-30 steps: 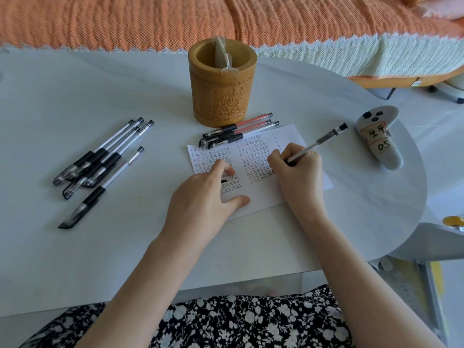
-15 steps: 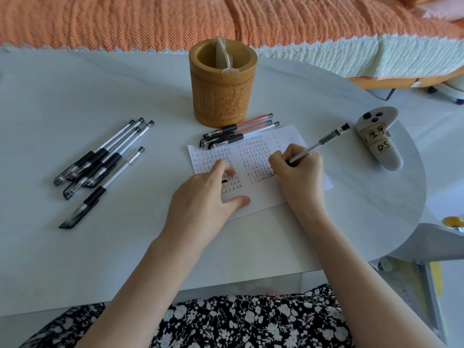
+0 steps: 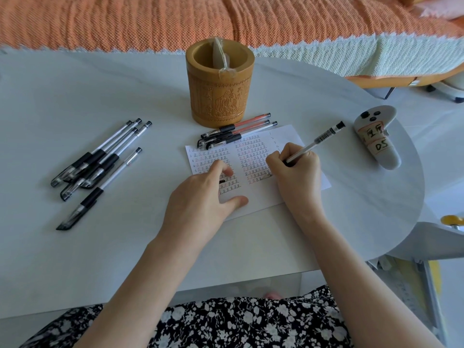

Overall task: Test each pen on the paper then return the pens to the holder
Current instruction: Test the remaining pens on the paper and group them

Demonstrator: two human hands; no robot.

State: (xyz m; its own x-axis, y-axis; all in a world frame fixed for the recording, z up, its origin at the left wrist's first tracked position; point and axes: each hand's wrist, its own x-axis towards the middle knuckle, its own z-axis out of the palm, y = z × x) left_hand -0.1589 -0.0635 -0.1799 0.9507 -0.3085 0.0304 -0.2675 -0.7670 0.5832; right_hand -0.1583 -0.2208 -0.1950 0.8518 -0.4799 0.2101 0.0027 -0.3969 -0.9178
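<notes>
While the right hand (image 3: 298, 177) curls round a pen (image 3: 324, 138), tip on the paper (image 3: 258, 199) and back end slanting toward the far right, the left hand (image 3: 198, 199) presses flat-fingered on the same paper, and the holder (image 3: 218, 96) just beyond contains a clear taped packet (image 3: 219, 56).

pens (image 3: 100, 159) 9 | holder (image 3: 219, 96) 1 | paper (image 3: 253, 156) 1 | controller (image 3: 376, 139) 1

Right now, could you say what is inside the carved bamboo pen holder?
In the carved bamboo pen holder shows a clear plastic packet taped over its rim; no pens. Its near wall hides the bottom.
</notes>
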